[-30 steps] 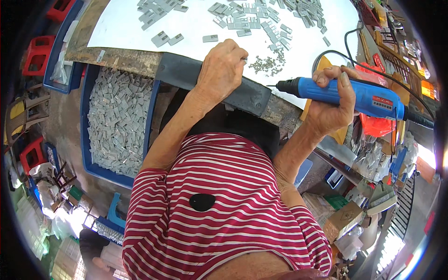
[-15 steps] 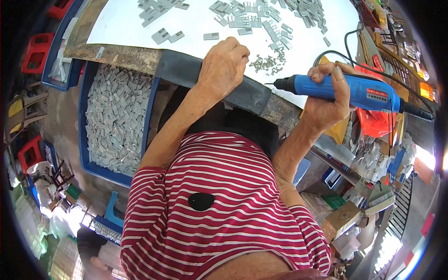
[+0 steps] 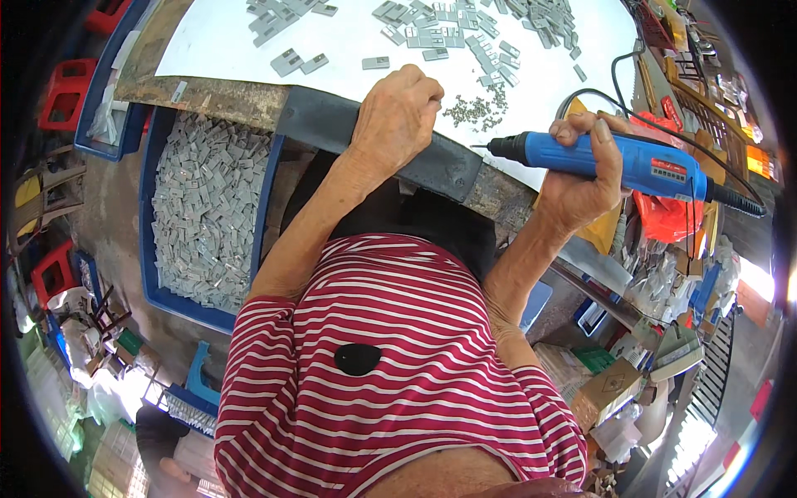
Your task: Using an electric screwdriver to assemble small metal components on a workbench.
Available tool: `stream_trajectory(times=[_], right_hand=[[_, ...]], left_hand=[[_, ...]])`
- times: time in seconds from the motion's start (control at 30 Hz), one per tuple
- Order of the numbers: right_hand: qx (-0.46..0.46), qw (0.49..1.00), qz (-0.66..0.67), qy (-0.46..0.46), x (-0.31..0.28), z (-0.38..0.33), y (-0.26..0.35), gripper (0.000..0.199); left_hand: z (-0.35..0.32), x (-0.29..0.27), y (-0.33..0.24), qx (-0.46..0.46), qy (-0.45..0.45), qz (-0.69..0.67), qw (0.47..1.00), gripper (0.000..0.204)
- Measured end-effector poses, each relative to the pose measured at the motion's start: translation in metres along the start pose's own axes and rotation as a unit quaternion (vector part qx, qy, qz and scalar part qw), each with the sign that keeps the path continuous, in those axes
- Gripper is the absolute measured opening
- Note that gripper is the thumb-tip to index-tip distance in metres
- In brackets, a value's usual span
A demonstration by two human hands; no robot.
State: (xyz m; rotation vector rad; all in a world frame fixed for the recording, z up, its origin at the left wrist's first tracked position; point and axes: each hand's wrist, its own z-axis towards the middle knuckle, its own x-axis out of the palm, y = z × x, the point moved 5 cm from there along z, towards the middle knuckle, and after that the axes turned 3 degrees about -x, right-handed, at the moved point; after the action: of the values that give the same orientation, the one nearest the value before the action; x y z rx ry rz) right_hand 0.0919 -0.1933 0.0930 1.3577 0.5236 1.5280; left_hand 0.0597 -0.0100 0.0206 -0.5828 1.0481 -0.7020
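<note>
Two o'clock: a blue electric screwdriver (image 3: 641, 163), wrapped by the right hand (image 3: 584, 192). Twelve: the left hand (image 3: 397, 116), curled nearly closed, any held item hidden, tiny metal parts (image 3: 476, 111) at its three.

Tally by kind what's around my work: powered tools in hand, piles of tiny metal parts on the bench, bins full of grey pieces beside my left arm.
Blue cylindrical electric screwdriver: 1
Scattered pile of tiny metal parts: 1
Blue rectangular plastic bin full of flat grey pieces: 1
Total: 3, individual parts and pieces left uncounted; they overlap too much.
</note>
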Motion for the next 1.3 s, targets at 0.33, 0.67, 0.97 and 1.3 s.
stream_trajectory(times=[0.33,0.67,0.97,1.3], right_hand=[[0.006,1.0,0.018,-0.007,-0.0043,-0.0003,-0.0014,0.018],[0.012,1.0,0.026,-0.013,-0.007,0.0007,-0.0035,0.018],[0.01,1.0,0.011,-0.017,-0.0048,0.001,-0.0025,0.016],[0.001,1.0,-0.002,-0.014,-0.0036,0.0009,-0.0021,0.018]], left_hand=[[-0.0007,-0.0008,-0.0009,0.01,-0.003,0.001,1.0,0.01],[-0.0008,-0.0005,0.0001,0.009,0.002,0.0,1.0,0.01],[-0.0002,-0.0012,-0.0005,-0.003,0.0,-0.011,1.0,0.01],[-0.0006,-0.0009,-0.0002,0.008,-0.002,-0.011,1.0,0.009]])
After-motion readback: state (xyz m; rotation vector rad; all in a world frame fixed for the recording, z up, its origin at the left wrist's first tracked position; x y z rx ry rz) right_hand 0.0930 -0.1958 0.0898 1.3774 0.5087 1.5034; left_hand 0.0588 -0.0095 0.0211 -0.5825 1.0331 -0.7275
